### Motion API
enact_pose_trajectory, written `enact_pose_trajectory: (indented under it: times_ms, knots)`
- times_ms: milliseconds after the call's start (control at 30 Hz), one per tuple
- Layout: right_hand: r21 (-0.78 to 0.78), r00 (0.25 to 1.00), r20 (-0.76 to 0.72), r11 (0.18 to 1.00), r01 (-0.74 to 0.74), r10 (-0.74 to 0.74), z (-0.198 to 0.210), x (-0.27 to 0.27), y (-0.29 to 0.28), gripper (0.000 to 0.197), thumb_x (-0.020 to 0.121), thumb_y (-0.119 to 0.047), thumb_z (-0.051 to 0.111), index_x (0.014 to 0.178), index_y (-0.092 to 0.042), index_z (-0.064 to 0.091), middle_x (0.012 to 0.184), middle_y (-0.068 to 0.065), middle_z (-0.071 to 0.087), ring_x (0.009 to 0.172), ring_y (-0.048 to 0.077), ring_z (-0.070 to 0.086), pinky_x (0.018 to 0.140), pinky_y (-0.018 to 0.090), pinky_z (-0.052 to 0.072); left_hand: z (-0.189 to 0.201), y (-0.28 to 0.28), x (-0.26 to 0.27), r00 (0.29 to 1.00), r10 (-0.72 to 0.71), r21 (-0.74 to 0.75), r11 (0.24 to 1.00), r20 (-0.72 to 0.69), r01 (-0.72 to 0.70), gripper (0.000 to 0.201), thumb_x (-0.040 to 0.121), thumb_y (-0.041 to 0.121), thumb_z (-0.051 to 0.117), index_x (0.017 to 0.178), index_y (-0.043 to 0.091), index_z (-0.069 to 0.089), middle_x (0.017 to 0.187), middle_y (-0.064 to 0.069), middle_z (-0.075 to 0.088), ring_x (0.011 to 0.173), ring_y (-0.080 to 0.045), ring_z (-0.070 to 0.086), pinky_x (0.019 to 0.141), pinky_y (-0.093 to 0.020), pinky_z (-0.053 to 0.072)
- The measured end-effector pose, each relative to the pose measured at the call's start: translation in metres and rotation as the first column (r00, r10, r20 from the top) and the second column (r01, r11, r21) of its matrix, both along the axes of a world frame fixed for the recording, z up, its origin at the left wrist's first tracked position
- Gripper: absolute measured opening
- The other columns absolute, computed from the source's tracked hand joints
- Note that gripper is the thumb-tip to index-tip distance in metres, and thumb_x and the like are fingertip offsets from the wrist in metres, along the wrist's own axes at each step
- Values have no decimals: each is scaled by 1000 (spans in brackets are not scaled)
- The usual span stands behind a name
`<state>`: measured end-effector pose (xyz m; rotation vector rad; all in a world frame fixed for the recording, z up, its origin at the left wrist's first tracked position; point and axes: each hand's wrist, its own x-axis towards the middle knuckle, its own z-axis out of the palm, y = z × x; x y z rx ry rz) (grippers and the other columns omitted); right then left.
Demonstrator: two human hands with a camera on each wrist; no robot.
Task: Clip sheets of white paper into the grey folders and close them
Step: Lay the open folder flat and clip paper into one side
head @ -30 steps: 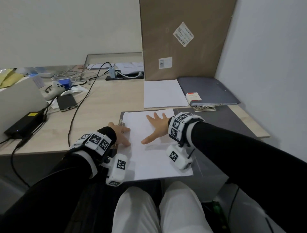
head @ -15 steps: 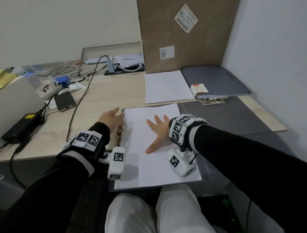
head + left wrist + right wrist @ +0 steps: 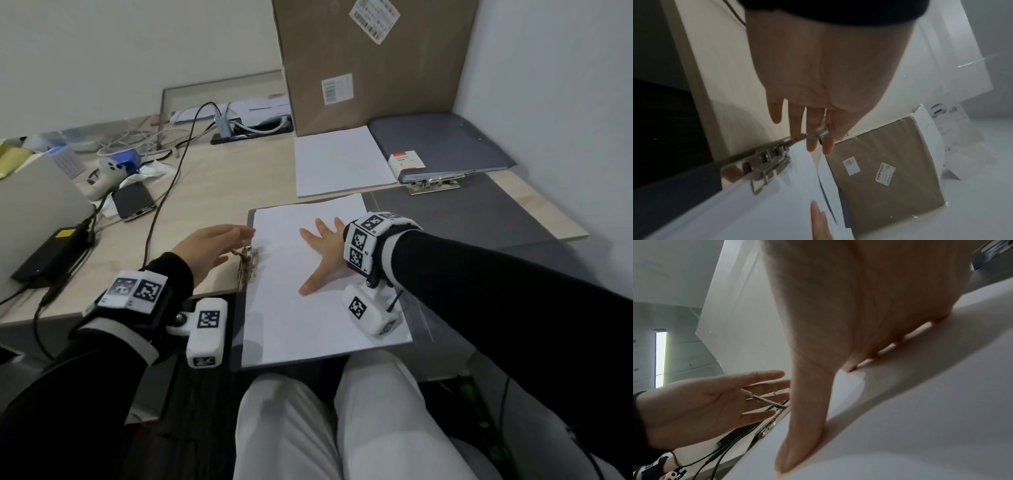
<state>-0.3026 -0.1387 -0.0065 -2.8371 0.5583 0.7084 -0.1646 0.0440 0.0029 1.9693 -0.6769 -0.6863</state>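
Observation:
An open grey folder (image 3: 479, 209) lies across the desk's front edge, with a white sheet (image 3: 308, 322) on its left half. My right hand (image 3: 322, 246) presses flat on the sheet, fingers spread. A metal clip (image 3: 247, 269) sits at the sheet's left edge with its lever (image 3: 813, 133) raised. My left hand (image 3: 236, 236) hovers just left of the clip, fingers straight, holding nothing; whether it touches the lever I cannot tell. In the right wrist view the left hand (image 3: 715, 402) shows its open palm behind the lever (image 3: 760, 399). A stack of white paper (image 3: 342, 161) lies behind.
Closed grey folders (image 3: 442, 144) with a small red-and-white box (image 3: 407, 162) on top lie at the back right. A tall cardboard box (image 3: 370, 61) leans on the wall. A phone (image 3: 132, 204), a black power brick (image 3: 51, 255) and cables crowd the left.
My left hand has lifted off the clip and drawn back to the left with straight fingers. The clip's lever now stands up. The right hand stays flat on the sheet.

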Motion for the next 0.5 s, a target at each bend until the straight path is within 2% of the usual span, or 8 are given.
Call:
enact_pose_trajectory:
  times_ms: [67,133,200,267,333,367,467,500]
  knots:
    - [0,1000,-7,1000,0,0,2,0,0,126,58,-84,55,147,-36,-20,159,1,-23,147,35,-13,117,59,1,-2,3,3,998,-50,61,997,-27,51,26,98,14,43,96,29,64,103,13,64,106,-9,53,93,-27,37]
    - [3,1000,-11,1000,-2,2,3,-1,0,125,60,-83,56,148,-36,-20,159,1,-24,147,35,-13,117,58,1,-5,4,6,994,-105,93,990,-33,108,26,94,5,48,97,26,63,98,11,66,102,-7,55,87,-20,38]
    - [3,1000,-6,1000,-6,6,2,-1,0,124,61,-83,55,148,-36,-19,159,1,-23,148,35,-13,117,57,1,-6,5,9,990,-140,113,984,-14,141,30,92,1,53,105,28,61,102,15,68,101,5,57,96,-20,38]
    - [-3,1000,-3,1000,-8,8,2,0,0,124,61,-83,55,148,-36,-19,159,2,-23,148,35,-13,117,58,1,-7,6,15,980,-201,219,956,11,194,43,88,17,63,128,29,51,133,11,55,127,3,41,114,-28,26]
    - [-7,1000,-12,1000,-9,9,2,0,-1,124,61,-83,55,148,-35,-20,159,2,-23,147,35,-13,117,58,1,-10,7,20,952,-297,403,882,78,242,86,69,50,74,143,35,33,151,9,36,143,-9,26,120,-36,19]
    - [-8,1000,-15,1000,-9,9,2,1,-1,125,61,-83,55,148,-35,-20,159,2,-23,147,36,-13,117,58,1,-11,5,19,934,-337,486,840,119,241,97,64,56,72,147,37,25,154,8,31,144,-12,25,120,-36,20]
    - [-13,1000,-9,1000,-11,10,1,1,-2,125,60,-84,55,148,-36,-20,159,1,-23,147,36,-14,117,59,0,-18,0,12,878,-417,577,787,235,220,90,81,45,64,151,32,9,158,8,18,145,-15,22,118,-27,18]
    - [-15,1000,-5,1000,-10,10,0,1,-2,125,60,-84,54,148,-36,-20,159,1,-23,147,36,-15,117,59,-1,-19,-1,9,863,-438,571,788,253,232,92,81,46,63,152,28,8,159,9,12,147,-13,18,116,-22,14]
